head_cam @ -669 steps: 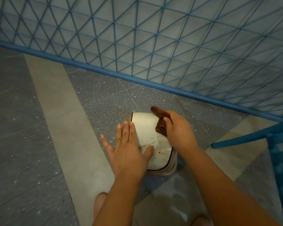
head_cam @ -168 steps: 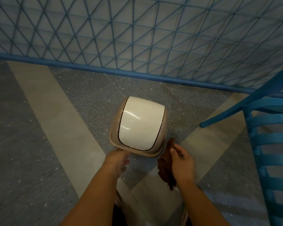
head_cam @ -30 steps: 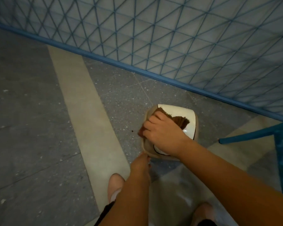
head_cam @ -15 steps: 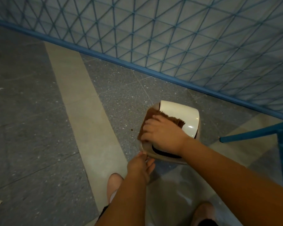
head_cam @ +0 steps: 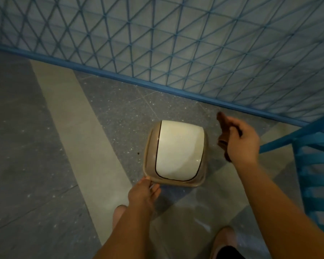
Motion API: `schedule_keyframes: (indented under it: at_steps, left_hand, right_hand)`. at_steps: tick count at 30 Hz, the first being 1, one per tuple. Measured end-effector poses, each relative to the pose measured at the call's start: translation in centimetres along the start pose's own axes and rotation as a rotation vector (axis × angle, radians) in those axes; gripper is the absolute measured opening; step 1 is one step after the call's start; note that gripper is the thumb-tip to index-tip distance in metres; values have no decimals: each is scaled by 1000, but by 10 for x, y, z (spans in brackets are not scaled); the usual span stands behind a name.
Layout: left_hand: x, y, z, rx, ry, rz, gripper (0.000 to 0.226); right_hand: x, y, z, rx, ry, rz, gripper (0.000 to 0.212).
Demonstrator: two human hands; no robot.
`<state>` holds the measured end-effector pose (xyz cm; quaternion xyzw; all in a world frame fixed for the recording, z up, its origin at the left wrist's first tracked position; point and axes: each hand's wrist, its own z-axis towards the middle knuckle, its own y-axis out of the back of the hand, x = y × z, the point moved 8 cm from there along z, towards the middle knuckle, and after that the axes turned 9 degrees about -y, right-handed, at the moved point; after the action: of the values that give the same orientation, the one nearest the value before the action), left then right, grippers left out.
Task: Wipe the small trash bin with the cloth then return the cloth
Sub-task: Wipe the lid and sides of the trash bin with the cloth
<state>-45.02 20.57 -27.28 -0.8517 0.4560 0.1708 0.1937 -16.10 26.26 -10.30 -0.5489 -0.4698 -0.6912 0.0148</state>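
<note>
The small trash bin (head_cam: 176,152) stands on the floor, beige with a white swing lid facing up. My left hand (head_cam: 143,192) holds the bin's near left rim, fingers curled at its edge. My right hand (head_cam: 242,142) is lifted off to the right of the bin and grips the brown cloth (head_cam: 223,133), which sticks out above and below my fist. The cloth is apart from the bin.
A blue lattice fence (head_cam: 176,43) with a blue base rail runs behind the bin. A blue slatted chair (head_cam: 318,165) stands at the right. My feet (head_cam: 223,240) are just in front of the bin on the grey and beige tiled floor.
My right hand has lifted the cloth off the lid and swung it to the right of the bin. The lid is now uncovered. My left hand stays at the near rim.
</note>
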Motion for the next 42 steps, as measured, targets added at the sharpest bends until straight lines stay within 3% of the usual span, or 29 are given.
schedule_keyframes:
  at_steps: [6, 11, 17, 42]
  left_hand:
    - [-7, -2, 3, 27, -94, 139, 13]
    - [-15, -5, 8, 30, -121, 146, 17]
    - [-23, -14, 22, 80, -157, 191, 35]
    - [-25, -23, 27, 78, -180, 161, 35]
  right_hand:
    - [-93, -4, -59, 73, -400, 84, 31]
    - [-120, -50, -85, 307, -507, 217, 37]
    - [-138, -71, -82, 331, -672, 375, 37]
    - [-140, -74, -67, 280, -709, 381, 39]
